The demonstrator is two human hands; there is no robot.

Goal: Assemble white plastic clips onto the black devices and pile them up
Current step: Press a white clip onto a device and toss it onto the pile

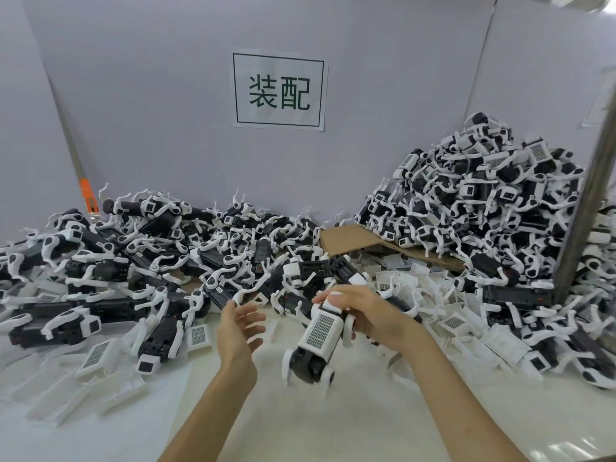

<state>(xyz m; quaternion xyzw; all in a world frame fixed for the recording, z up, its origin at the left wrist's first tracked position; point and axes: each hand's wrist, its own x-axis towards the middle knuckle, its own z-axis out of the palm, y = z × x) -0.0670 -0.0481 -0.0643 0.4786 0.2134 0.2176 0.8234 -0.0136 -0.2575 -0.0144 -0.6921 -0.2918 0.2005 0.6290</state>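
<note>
- The right hand [370,316] gripped the black device [307,361] by its far end, fingers curled over its white clip [321,330].
- The left hand [237,331] hung just beside it, fingers loosely spread, holding nothing.
- The device was tilted above the white table [366,428].

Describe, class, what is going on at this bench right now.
A person is assembling. The right hand grips a black device with a white clip on it, above the table. The left hand is open beside it, holding nothing. Loose clips lie right of the hands; a tall pile rises at back right.
</note>
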